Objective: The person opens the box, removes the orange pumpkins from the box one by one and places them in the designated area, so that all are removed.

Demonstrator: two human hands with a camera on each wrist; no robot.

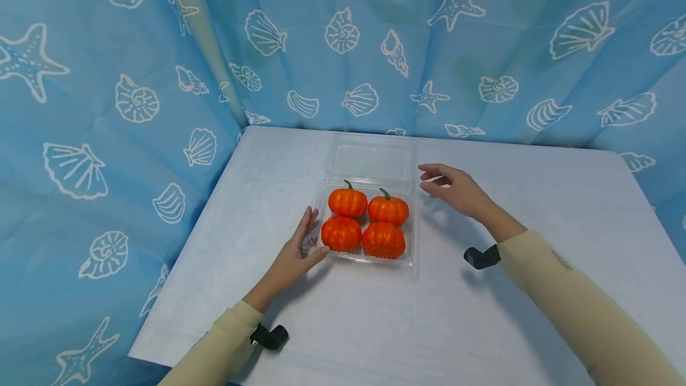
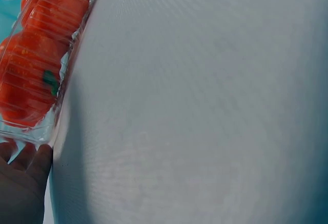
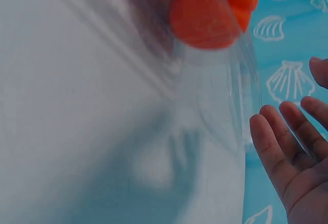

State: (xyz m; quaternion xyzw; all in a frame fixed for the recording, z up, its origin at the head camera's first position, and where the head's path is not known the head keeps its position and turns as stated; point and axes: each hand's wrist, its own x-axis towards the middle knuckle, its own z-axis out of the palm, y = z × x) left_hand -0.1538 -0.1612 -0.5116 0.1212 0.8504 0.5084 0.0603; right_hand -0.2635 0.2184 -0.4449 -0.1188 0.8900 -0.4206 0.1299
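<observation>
A clear plastic clamshell box point(image 1: 370, 258) lies on the table with its lid point(image 1: 372, 162) folded back flat behind it. Several small orange pumpkins point(image 1: 341, 233) sit in the base in two rows; green stems show on the back ones. My left hand point(image 1: 292, 261) rests at the box's front left corner, fingers along the left side, thumb by the front edge. In the left wrist view, the fingertips point(image 2: 42, 157) meet the box wall. Beside the lid's right edge hovers my right hand point(image 1: 452, 189), fingers loosely bent and holding nothing.
A white-covered table point(image 1: 536, 195) spreads around the box. Behind it and along the left hangs a blue curtain point(image 1: 300, 76) printed with white shells and starfish. Each wrist carries a small black camera, such as the right wrist camera point(image 1: 481, 257).
</observation>
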